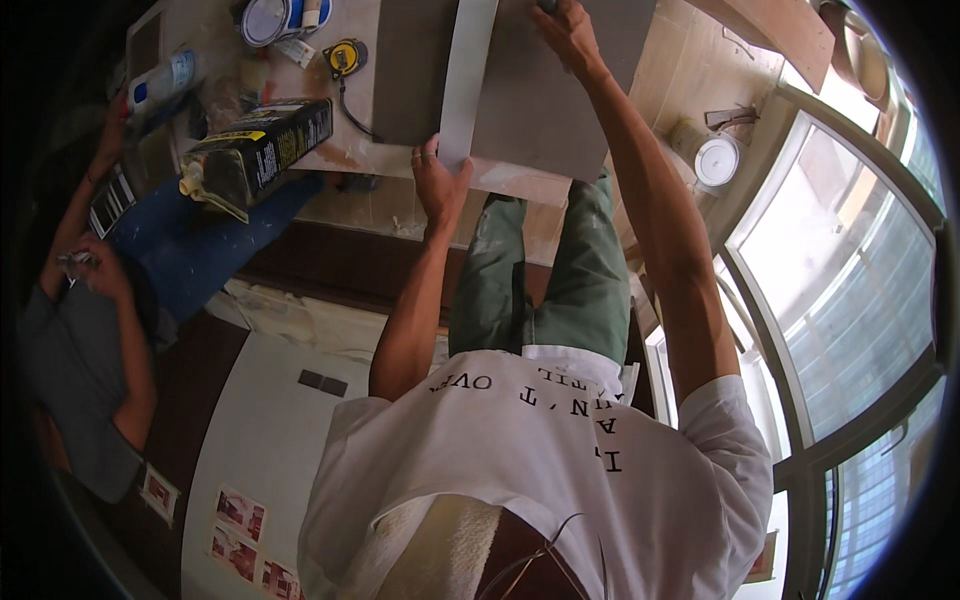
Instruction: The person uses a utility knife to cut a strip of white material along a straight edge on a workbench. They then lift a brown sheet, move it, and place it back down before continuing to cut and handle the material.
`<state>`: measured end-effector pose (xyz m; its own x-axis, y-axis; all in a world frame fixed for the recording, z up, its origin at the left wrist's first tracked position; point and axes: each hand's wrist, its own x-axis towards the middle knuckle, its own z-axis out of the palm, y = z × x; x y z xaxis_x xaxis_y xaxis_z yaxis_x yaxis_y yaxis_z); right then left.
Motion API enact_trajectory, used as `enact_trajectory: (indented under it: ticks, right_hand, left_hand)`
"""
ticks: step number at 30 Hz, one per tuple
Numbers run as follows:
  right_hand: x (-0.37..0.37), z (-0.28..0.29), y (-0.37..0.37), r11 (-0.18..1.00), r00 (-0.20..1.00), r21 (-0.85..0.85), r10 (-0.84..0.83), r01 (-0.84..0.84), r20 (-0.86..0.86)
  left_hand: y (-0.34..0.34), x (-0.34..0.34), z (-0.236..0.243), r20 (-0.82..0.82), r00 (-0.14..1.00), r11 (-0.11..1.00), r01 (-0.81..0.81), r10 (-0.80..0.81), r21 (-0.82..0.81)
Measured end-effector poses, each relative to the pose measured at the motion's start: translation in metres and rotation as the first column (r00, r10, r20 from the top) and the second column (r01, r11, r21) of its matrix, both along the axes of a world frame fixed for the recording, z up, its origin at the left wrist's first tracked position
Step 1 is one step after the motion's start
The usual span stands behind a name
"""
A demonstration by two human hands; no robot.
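Observation:
A long, pale flat straightedge (467, 80) lies across a grey-brown board (545, 110) on the table. My left hand (440, 188) grips its near end at the table's front edge, fingers on the left side and thumb on the right. Farther off, to the right of the strip, my right hand (570, 38) is closed over the board at the top edge of the view. A small dark thing shows at its fingertips, too cut off to name. More of the board (408, 70) shows left of the strip.
Left on the table (345, 155) are a tape measure (345, 58), a black rectangular can (262, 150) and a blue-and-white tub (268, 20). Another person (85, 350) holds a spray can (165, 82) at far left. A white bucket (715, 160) stands right, near windows (830, 260).

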<state>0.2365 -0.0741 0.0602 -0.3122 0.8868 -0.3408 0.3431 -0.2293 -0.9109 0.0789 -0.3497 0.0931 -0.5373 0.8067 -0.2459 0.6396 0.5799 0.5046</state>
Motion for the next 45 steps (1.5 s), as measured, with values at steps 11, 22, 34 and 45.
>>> enact_trajectory:
  ticks: [11, 22, 34, 45]
  right_hand:
    - [-0.043, -0.082, 0.033, 0.786, 0.867, 0.45, 0.207, -0.424, 0.453]
    - [-0.038, -0.016, 0.024, 0.976, 0.994, -0.185, 0.11, -0.114, -0.027]
    - [-0.04, -0.02, 0.02, 0.989, 0.991, -0.059, 0.135, -0.134, 0.008]
    - [-0.031, -0.027, 0.017, 0.985, 0.985, 0.064, 0.154, -0.16, 0.08]
  left_hand:
    - [-0.002, -0.006, -0.005, 0.045, 0.998, 0.999, 0.038, -0.039, 0.026]
    - [-0.005, -0.003, -0.01, 0.05, 0.999, 0.999, 0.014, -0.015, 0.031]
    - [-0.007, 0.001, -0.007, 0.053, 0.999, 1.0, -0.005, 0.005, 0.007]
    - [-0.008, 0.003, -0.009, 0.078, 0.997, 1.0, -0.015, 0.014, 0.001]
